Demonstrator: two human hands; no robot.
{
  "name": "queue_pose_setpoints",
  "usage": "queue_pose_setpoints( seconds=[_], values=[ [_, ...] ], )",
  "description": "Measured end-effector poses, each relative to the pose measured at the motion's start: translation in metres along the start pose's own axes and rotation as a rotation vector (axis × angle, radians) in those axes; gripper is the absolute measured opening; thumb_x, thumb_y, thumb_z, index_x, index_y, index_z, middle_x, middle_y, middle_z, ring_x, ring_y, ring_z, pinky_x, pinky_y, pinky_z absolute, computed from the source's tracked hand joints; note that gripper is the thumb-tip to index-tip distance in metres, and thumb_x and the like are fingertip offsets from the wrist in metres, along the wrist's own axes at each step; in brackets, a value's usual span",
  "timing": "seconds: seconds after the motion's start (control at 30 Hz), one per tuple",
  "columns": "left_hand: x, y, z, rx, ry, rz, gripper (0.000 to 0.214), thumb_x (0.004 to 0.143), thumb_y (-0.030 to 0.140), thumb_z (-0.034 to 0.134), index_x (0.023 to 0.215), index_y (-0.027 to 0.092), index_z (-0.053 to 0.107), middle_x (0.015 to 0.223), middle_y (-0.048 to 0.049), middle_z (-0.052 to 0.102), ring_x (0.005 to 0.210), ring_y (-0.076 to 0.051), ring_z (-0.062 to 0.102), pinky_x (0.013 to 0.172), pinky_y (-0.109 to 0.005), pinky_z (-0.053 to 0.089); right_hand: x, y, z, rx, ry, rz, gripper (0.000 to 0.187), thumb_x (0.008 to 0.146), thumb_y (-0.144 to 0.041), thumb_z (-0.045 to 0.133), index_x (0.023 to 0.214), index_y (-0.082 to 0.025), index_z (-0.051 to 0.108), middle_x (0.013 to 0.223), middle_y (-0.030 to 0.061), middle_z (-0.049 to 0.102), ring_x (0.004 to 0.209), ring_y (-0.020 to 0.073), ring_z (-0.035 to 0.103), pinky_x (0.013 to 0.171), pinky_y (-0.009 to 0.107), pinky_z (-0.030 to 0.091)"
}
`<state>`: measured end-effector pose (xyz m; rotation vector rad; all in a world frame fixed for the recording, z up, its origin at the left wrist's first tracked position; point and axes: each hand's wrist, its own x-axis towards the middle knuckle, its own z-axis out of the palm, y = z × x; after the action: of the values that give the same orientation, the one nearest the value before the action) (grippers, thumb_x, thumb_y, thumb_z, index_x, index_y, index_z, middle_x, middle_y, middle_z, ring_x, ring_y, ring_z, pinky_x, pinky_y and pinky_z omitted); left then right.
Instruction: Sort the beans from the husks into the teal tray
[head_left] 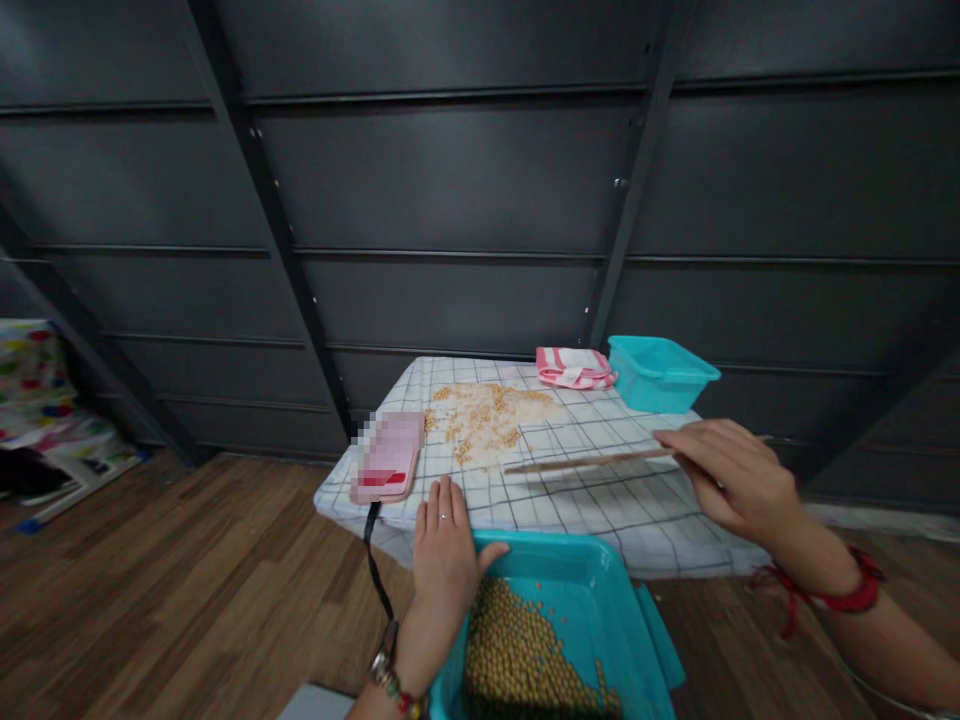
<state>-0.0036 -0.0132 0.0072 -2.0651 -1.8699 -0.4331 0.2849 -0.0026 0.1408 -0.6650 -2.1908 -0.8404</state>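
Head: stick (585, 462) juts leftward from right grip (739, 480)

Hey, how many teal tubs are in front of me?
2: the far tub, right of the cloth on the table; the near tub, holding beans, by the left hand.

A thin, light-brown stick (589, 462) runs almost level above the desk (555, 500), its right end slightly higher in view, its left tip just beside the near edge of a loose pile (487, 420). That pile spreads flat and uneven, yellow kernels mixed with whitish grains. At the desk's near edge sits a rectangular teal bin (592, 605), partly out of view; round tan beans (517, 650) heap toward its left and near sides.
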Motion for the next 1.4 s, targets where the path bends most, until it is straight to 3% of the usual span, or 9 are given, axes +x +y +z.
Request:
queue_pose_setpoints(
  seconds=[0.2, 0.37, 0.8, 1.13, 1.4],
  values=[
    [0.000, 0.000, 0.003, 0.001, -0.003, -0.013, 0.085, 0.069, 0.066, 0.044, 0.125, 0.003, 0.042, 0.132, -0.0243, 0.043, 0.123, -0.035, 0.038, 0.098, -0.049, 0.036, 0.002, 0.015, 0.037, -0.214, -0.100, -0.019, 0.041, 0.067, 0.001, 0.037, 0.100, -0.014, 0.055, 0.071, 0.0058, 0.059, 0.068, 0.0189, 0.052, 0.061, 0.031, 0.040],
    [0.000, 0.000, 0.003, 0.000, -0.013, -0.011, 0.087, 0.068, 0.067, 0.045, 0.126, 0.001, 0.041, 0.132, -0.0247, 0.043, 0.123, -0.034, 0.038, 0.099, -0.048, 0.035, -0.003, 0.015, 0.046, -0.223, -0.125, -0.030, 0.041, 0.065, 0.002, 0.037, 0.098, -0.013, 0.056, 0.072, 0.0062, 0.060, 0.068, 0.0190, 0.051, 0.060, 0.031, 0.038],
    [0.001, 0.002, 0.005, 0.004, 0.006, -0.004, 0.084, 0.070, 0.067, 0.042, 0.126, 0.005, 0.041, 0.133, -0.0237, 0.043, 0.123, -0.034, 0.039, 0.098, -0.050, 0.036, -0.015, 0.008, 0.025, -0.172, -0.115, -0.067, 0.048, 0.067, 0.002, 0.036, 0.109, -0.016, 0.051, 0.075, 0.0051, 0.059, 0.068, 0.0181, 0.052, 0.061, 0.032, 0.041],
    [0.001, 0.005, -0.002, 0.004, -0.029, -0.005, 0.089, 0.067, 0.066, 0.047, 0.126, -0.001, 0.040, 0.132, -0.0253, 0.043, 0.123, -0.034, 0.038, 0.099, -0.047, 0.036, -0.023, -0.017, 0.003, -0.103, -0.122, -0.064, 0.039, 0.070, 0.003, 0.036, 0.101, -0.013, 0.052, 0.078, 0.0071, 0.060, 0.071, 0.0179, 0.051, 0.063, 0.031, 0.042],
    [0.001, 0.005, -0.002, -0.006, -0.013, 0.000, 0.084, 0.070, 0.065, 0.044, 0.125, 0.001, 0.042, 0.131, -0.0243, 0.044, 0.123, -0.034, 0.038, 0.098, -0.047, 0.036, -0.024, -0.031, -0.020, 0.004, -0.153, -0.030, 0.038, 0.073, 0.001, 0.035, 0.102, -0.018, 0.052, 0.078, 0.0041, 0.062, 0.070, 0.0150, 0.053, 0.060, 0.029, 0.043]
  ],
)
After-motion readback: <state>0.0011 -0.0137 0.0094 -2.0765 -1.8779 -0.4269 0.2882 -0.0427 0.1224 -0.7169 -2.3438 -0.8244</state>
